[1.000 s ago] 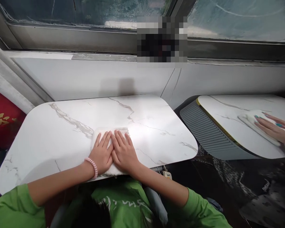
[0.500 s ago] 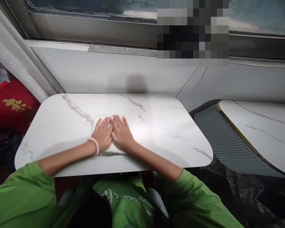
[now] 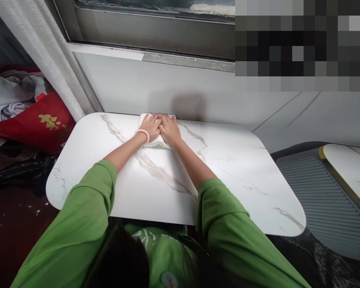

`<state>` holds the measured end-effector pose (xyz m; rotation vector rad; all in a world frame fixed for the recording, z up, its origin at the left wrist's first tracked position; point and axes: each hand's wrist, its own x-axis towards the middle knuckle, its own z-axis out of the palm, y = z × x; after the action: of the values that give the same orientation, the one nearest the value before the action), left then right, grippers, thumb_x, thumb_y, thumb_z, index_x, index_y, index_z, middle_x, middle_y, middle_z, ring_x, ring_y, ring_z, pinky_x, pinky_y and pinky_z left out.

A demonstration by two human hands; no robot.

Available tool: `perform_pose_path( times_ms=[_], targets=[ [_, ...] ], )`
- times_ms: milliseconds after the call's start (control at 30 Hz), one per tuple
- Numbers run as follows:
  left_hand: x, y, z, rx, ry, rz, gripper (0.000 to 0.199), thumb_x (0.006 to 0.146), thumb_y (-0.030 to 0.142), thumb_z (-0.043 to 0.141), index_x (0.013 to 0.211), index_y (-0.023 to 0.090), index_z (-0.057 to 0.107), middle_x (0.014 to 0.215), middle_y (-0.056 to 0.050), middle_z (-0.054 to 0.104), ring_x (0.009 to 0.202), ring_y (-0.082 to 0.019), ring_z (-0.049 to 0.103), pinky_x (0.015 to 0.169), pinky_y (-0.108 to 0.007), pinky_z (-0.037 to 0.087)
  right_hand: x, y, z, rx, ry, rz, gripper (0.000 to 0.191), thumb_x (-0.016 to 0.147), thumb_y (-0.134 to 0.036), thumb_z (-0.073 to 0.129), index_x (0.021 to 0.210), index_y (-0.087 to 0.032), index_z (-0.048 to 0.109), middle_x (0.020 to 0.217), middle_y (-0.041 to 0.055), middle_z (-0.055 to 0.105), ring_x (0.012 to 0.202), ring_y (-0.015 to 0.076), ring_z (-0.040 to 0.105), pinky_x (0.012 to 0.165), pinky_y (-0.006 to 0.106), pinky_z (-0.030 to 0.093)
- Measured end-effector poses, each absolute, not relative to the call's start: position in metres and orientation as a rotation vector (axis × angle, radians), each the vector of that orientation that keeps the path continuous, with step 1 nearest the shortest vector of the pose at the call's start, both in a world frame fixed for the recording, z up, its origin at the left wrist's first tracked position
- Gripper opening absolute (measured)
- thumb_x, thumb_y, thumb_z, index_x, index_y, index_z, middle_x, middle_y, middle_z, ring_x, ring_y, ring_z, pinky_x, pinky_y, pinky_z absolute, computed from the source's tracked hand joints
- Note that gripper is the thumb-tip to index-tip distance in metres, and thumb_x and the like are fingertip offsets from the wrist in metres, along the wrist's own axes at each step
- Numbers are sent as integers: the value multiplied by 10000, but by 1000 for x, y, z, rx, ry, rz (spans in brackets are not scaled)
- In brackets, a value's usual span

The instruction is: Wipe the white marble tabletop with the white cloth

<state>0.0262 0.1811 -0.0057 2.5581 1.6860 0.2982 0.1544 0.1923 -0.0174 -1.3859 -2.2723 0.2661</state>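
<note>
A folded white cloth (image 3: pixel 157 143) lies flat at the far edge of a white marble-patterned table (image 3: pixel 228 160). My left hand (image 3: pixel 151 127), with a pink coiled band on its wrist, presses down on the cloth with fingers stretched out. Beside it my right hand (image 3: pixel 169 130) also lies flat on the cloth, its thumb side touching the left hand. Both palms hide most of the cloth. My arms reach straight forward in green sleeves.
A grey-white wall (image 3: pixel 123 84) rises right behind the table, below a window. At the left stand a pale curtain (image 3: pixel 42 52) and a red bag (image 3: pixel 48 124) with cloths in it. A second marble-patterned table with a grey ribbed side (image 3: pixel 318 196) stands at the right.
Both hands have slid the white cloth away from me, from the middle of the table to its far edge by the wall. The view has shifted left.
</note>
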Motion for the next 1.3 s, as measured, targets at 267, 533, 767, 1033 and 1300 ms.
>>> perform_pose_path(
  times_ms=[267,533,767,1033,1300],
  targets=[
    [28,160,-4,2565,1681,282,485,916,206,343,1372,62,424,1519,-159,293,1413,-262,224,1165,-473,91,156,172,-18,-1431,-2284,266,475,891,-208,252,1314,-134,455,1434,124,445,1378,245,315,1135,507,185],
    [19,33,1,2653,1650,226,536,906,253,391,1385,13,401,1505,-221,286,1415,-327,194,1156,-516,70,161,55,-12,-1255,-2464,209,504,898,-227,287,1358,-75,427,1470,168,393,1401,266,283,1152,513,171],
    [-3,-64,9,2652,1575,221,562,907,278,389,1399,6,382,1501,-251,268,1420,-354,153,1145,-553,94,145,-39,-6,-1154,-2546,155,533,907,-232,299,1377,-3,403,1477,201,364,1422,301,215,1157,551,158],
    [-12,-64,5,2606,1700,266,554,894,264,403,1396,29,400,1493,-238,301,1414,-352,187,1142,-560,94,132,-22,-3,-1018,-2567,242,518,872,-225,330,1324,-11,465,1430,204,430,1387,309,283,1149,548,165],
    [-70,87,2,2683,1629,142,547,904,246,355,1408,35,368,1486,-209,333,1404,-296,244,1150,-513,104,70,105,-12,-1222,-2405,255,513,883,-201,311,1350,-16,414,1423,206,436,1364,299,324,1138,532,158]
  ],
)
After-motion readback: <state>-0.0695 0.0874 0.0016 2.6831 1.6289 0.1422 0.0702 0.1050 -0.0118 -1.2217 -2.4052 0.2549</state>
